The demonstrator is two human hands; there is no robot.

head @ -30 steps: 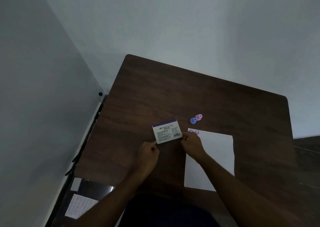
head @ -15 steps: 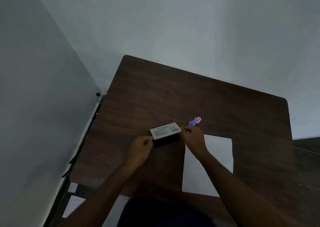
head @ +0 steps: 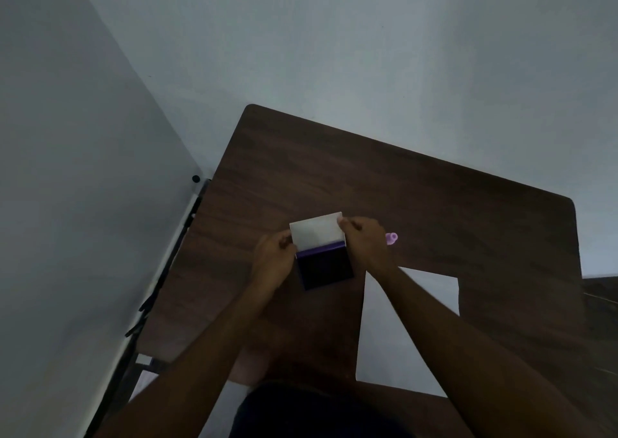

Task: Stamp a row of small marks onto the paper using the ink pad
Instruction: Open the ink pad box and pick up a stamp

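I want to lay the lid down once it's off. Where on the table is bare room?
Bare wood lies between the ink pad and the table's far edge, and left of the left hand. It is crowded right of the right hand: pink stamp, then paper.

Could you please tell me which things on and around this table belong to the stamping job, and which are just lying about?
Part of the job:
- ink pad, lid swung open, held by left hand and right hand
- paper on the table
- pink stamp, half hidden behind the right hand

Lying about:
- white sheets below the table's left edge
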